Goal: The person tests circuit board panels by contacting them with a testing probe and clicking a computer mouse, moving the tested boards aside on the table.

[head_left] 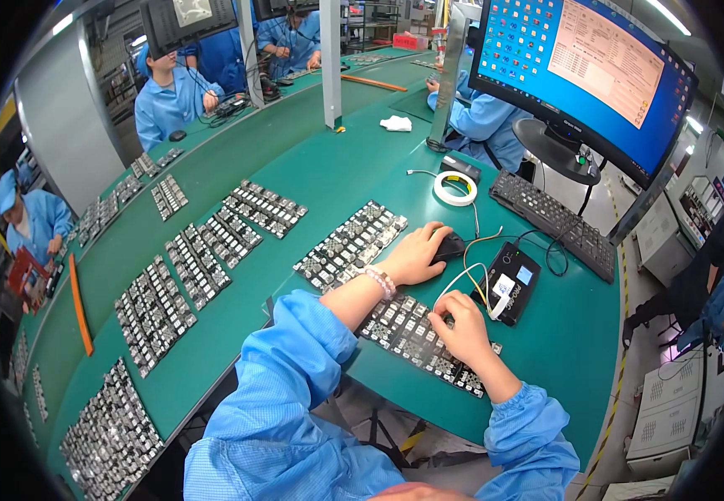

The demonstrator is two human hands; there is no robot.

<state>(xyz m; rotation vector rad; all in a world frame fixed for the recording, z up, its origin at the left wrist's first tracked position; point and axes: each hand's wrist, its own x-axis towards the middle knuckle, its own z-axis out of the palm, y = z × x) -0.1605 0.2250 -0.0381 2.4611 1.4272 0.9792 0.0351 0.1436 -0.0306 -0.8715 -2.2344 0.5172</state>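
Note:
My left hand [413, 257], with a beaded bracelet [381, 283] on its wrist, is curled over a black computer mouse [448, 247]. My right hand [464, 328] is pinched at the end of a thin white cable [454, 282]; the tip is hidden by the fingers. It is over a panel of small circuit boards [402, 326], lying flat on the green bench. The cable loops towards a black handheld device [515, 280] with a small lit screen. A white connector [499, 308] lies at the device's near edge. Another board panel [351, 244] lies beyond my left wrist.
A keyboard [552, 224], a roll of white tape [455, 189] and a monitor [583, 71] stand at the right. More board panels [155, 315] lie in rows at the left. Co-workers in blue [174, 100] sit across the bench. A metal post [332, 67] rises at the back.

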